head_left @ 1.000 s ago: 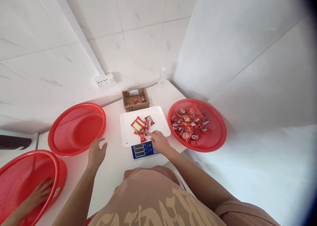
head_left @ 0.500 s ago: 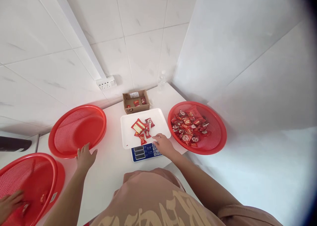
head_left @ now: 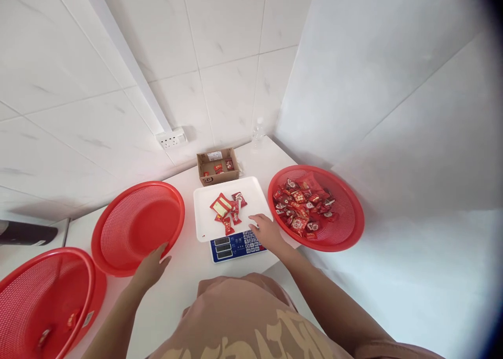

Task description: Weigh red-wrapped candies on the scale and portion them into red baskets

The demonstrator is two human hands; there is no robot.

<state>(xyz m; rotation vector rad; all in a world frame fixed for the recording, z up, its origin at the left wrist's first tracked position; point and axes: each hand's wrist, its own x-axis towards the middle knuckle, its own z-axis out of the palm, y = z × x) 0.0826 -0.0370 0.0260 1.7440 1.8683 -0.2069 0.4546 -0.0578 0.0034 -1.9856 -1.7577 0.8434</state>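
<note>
My left hand (head_left: pixel 151 267) grips the near right rim of a red plastic basket (head_left: pixel 102 228), fingers over the rim and thumb outside it. Nothing lies in that basket. My right hand (head_left: pixel 267 232) hovers at the front right edge of a white scale tray (head_left: pixel 253 191), fingers loosely bent and apart, holding nothing. On the tray lie several red-wrapped snacks (head_left: pixel 228 226), among them a larger red packet with a pale label (head_left: pixel 222 206). Below the tray shows the blue keypad panel (head_left: pixel 238 247) of the scale, partly covered by my right hand.
At right, a red basket (head_left: pixel 353 217) holds many red-wrapped snacks (head_left: pixel 298 202). Behind the tray is a small cardboard box (head_left: pixel 220 178) with a few packets; a clear bottle (head_left: pixel 258 133) stands in the corner. Another red basket (head_left: pixel 92 291) at lower left holds a few packets.
My left hand has drawn the bare red basket right and nearer to me. My right hand has shifted slightly right. Another person's hand has left the lower-left basket.
</note>
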